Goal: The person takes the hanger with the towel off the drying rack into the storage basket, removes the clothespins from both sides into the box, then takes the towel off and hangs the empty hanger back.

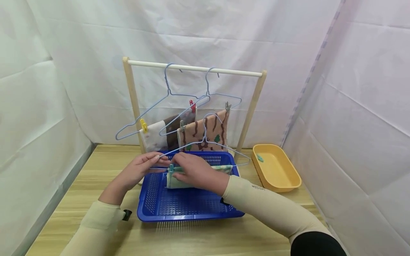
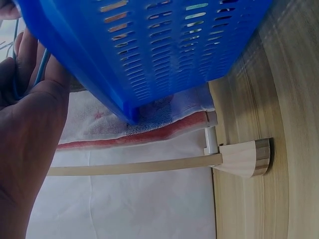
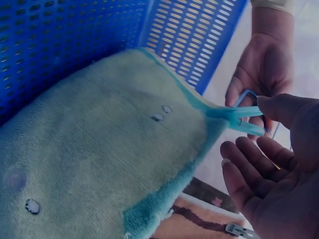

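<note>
One pale-blue wire hanger (image 1: 168,93) hangs at the left of the wooden rack (image 1: 130,89), with a yellow clothespin (image 1: 143,126) and a red clothespin (image 1: 192,106) fixing a white, gray and brown cloth (image 1: 157,137) to it. Before it, the left hand (image 1: 144,167) pinches the left end of a front hanger (image 1: 205,139), its wire running between thumb and fingers. Just right of those fingertips, a turquoise clothespin (image 1: 171,168) clips the left corner of a pale-green towel (image 1: 179,183), which lies folded over the front hanger's lower bar, between the hands and under the right one. The right hand (image 1: 195,170) is at this clothespin, fingers parted and loosely bent, thumb tip at one leg; whether it presses I cannot tell. Below sits a blue perforated basket (image 1: 192,217). Behind the right hand, a second hanger (image 1: 208,94) on the rack carries a brown-striped towel (image 1: 209,133) held by two gray clothespins (image 1: 227,106). Farthest right, a yellow tray (image 1: 280,170) holds a small green clip (image 1: 260,158).
</note>
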Demonstrator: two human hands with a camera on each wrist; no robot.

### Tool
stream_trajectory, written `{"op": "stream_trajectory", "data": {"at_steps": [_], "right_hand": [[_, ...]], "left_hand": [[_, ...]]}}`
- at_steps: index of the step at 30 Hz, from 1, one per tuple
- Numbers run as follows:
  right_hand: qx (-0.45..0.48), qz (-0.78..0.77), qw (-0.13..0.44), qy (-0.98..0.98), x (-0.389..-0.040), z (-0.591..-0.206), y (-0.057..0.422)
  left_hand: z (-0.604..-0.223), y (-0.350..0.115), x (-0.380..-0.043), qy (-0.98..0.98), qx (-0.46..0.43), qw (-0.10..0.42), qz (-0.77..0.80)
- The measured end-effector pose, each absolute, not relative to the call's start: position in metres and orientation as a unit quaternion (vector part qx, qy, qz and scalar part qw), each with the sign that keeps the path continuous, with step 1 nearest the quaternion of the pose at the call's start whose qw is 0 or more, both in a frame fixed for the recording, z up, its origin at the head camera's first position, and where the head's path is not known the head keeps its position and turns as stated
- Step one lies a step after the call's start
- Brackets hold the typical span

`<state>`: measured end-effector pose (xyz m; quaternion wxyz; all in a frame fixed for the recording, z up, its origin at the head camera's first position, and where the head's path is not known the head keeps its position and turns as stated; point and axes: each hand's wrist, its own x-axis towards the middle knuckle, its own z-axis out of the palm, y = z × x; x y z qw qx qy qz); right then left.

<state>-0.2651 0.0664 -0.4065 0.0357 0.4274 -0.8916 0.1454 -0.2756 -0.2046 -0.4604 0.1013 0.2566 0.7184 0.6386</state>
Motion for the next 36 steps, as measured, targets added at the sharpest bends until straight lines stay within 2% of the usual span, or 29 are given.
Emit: {"op": "stream_trajectory", "data": {"at_steps": [14,26,36], "right_hand": [[0.445,0.114,0.116,-0.881,-0.2643,-0.4141,0.0594],[0.427,0.155,0.091,-0.886,-0.2645,-0.4150,0.0596],[0.451,0.174,0.121,-0.867,-0.2643,-0.4152,0.0618]], "left_hand": [[-0.4551,-0.1997,-0.2747,0.720,0.251,0.101,0.639],[-0.4545,-0.2003,-0.2743,0.719,0.255,0.100,0.639],[-0.4532,-0.2003,-0.2728,0.722,0.258,0.097,0.635]]}}
